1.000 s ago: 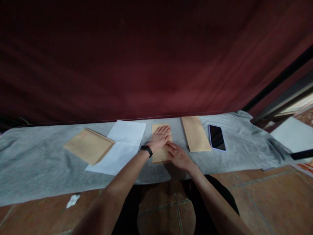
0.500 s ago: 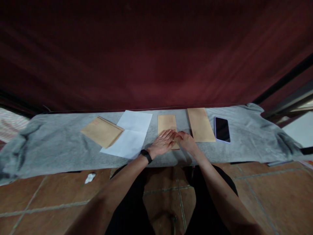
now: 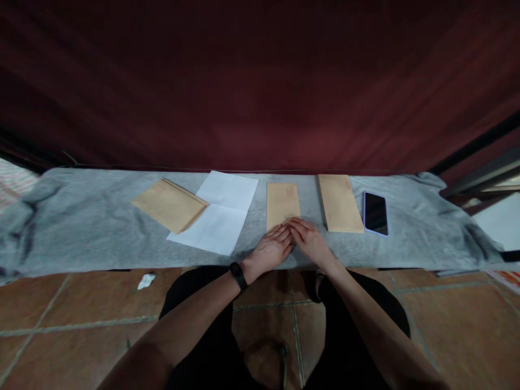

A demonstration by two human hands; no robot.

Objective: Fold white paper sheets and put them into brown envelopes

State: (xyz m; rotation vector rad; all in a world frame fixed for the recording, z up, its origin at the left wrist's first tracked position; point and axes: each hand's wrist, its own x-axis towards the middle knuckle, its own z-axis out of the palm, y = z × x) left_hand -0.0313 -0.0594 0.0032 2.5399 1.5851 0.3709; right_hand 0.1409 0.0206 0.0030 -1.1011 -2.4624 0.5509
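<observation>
Dim light on my side. Ahead of my fingers (image 3: 279, 233): dark red sheet (image 3: 260, 108), wall-sized, faint vertical folds, brightest low down, near black up top. Under them: long narrow surface, grey cloth (image 3: 101, 233) over it, rumpled at both ends. Far right of them: slanted dark bar (image 3: 475, 143), plus a white panel (image 3: 501, 216) nearer the edge. Far left: pale striped patch (image 3: 14, 184), can't tell what. Below and nearer me: terracotta tile floor (image 3: 459, 314), pale grout; crumpled white scrap (image 3: 146, 281) down-left of my fingers.
</observation>
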